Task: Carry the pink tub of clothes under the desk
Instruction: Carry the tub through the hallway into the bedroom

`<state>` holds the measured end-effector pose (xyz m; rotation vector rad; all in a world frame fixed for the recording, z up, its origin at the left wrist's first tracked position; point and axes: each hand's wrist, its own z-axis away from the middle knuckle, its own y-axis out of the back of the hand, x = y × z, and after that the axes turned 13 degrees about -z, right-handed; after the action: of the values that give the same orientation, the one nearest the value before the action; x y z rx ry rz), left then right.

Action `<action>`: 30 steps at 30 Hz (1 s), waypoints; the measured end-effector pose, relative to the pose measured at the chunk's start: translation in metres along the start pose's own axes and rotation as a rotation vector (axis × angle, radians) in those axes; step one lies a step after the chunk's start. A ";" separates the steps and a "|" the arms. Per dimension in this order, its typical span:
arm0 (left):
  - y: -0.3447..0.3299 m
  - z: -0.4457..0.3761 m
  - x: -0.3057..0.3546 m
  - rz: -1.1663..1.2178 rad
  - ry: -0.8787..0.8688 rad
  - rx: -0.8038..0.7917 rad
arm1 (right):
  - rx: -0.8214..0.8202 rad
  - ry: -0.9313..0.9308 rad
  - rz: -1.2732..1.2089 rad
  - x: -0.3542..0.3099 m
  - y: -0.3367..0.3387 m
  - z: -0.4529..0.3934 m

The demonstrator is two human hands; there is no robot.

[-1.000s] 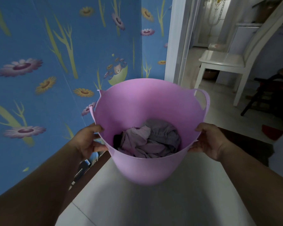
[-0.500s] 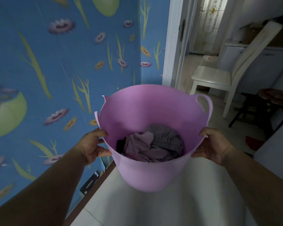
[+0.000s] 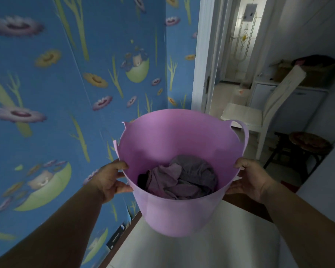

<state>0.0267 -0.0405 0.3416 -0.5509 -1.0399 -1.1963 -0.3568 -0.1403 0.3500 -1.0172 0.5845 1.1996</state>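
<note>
A: Where was the soft pink plastic tub [image 3: 182, 207] at that point?

B: Held up in the air in front of the person, above a pale smooth surface [image 3: 211, 250], with the crumpled grey and mauve clothes [image 3: 179, 180] heaped in its bottom. No desk could be made out for certain.

A: And the hands?

B: The left hand [image 3: 112, 179] was curled on the left rim, thumb over the edge. The right hand [image 3: 249, 179] gripped the right rim the same way, below the looped handle [image 3: 240, 132]. Both were closed on the tub.

A: How should the carry have been done?

B: I'd judge by keeping the rim level and both grips even, since the wall looked flexible, and steering clear of the white door frame [image 3: 207, 55] and the white chair [image 3: 259, 113].

A: Any change from a second before?

B: The grip matched. The view had tilted up: more of the blue flowered wallpaper [image 3: 66, 93] and doorway showed, and the tub sat lower in view.
</note>
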 end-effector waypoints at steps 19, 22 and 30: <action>0.044 0.093 0.145 0.013 0.018 -0.042 | 0.043 0.036 0.003 -0.128 -0.061 0.118; 0.051 0.103 0.159 0.002 0.004 -0.062 | 0.054 0.048 -0.025 -0.131 -0.066 0.129; 0.062 0.108 0.169 -0.029 -0.004 -0.125 | 0.094 0.064 -0.009 -0.129 -0.078 0.149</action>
<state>0.0485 -0.0141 0.5491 -0.6378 -0.9842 -1.2920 -0.3415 -0.0733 0.5502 -0.9804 0.6797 1.1248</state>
